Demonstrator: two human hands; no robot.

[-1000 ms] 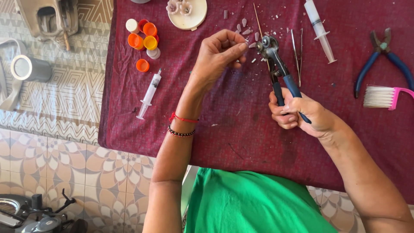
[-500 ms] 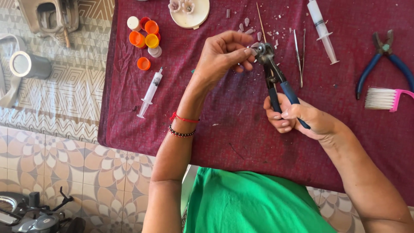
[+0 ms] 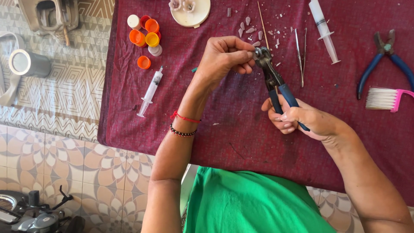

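Between the two hands, over a dark red cloth (image 3: 241, 142), a pair of blue-handled nippers (image 3: 272, 80) is at work. The right hand (image 3: 302, 121) is curled tight around the two blue handles, fingers wrapped under them and thumb on top, so the tool runs up and away from it toward the left hand. The left hand (image 3: 222, 60) is nearly closed, its fingertips (image 3: 249, 55) pinched together right at the metal head of the nippers; whatever small piece it grips is hidden between the fingers and the tool head, so it cannot be made out. The left wrist wears a red thread and a dark bead bracelet (image 3: 182, 132).

Just beyond the tool head, pale chips (image 3: 250, 26) lie scattered on the cloth, with a thin wooden stick (image 3: 262, 19) running among them. A little to the right of the nippers lie steel tweezers (image 3: 300, 54), and past those a clear syringe (image 3: 324, 29). Farther right, well apart from the right hand, rest a second pair of blue-handled pliers (image 3: 381, 60) and a pink-handled brush (image 3: 386, 98). Beyond the left hand sits a round cream dish (image 3: 196, 15). To the left of that hand lie another syringe (image 3: 150, 92) and a cluster of orange-capped small pots (image 3: 144, 34).
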